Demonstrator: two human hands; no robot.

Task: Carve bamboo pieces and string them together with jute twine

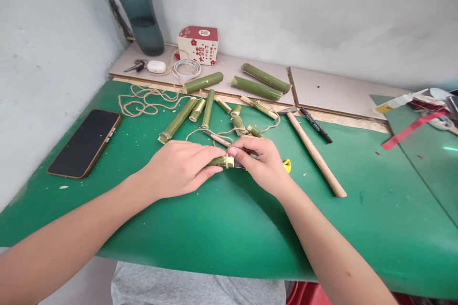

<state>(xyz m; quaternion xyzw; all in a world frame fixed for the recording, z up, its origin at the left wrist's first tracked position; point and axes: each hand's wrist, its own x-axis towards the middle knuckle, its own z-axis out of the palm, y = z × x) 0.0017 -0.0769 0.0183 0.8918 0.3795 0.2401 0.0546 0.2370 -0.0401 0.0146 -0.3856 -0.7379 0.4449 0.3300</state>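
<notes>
My left hand [181, 167] lies curled over a short green bamboo piece [222, 161] on the green mat [229, 228], gripping its left end. My right hand [260, 162] pinches the same piece from the right, where twine is wrapped round it. A yellow-tipped tool [287, 166] peeks out from under my right hand. Thin twine [200, 131] runs from the piece back toward more bamboo pieces [193, 113] beyond my hands.
A hammer with a wooden handle [315, 154] and a black marker [316, 125] lie to the right. A phone [85, 143] rests at left. Longer bamboo tubes [256, 88], a tape roll [186, 68], a red-white box [198, 45], an earbud case [156, 66] and a bottle [141, 16] sit at the back.
</notes>
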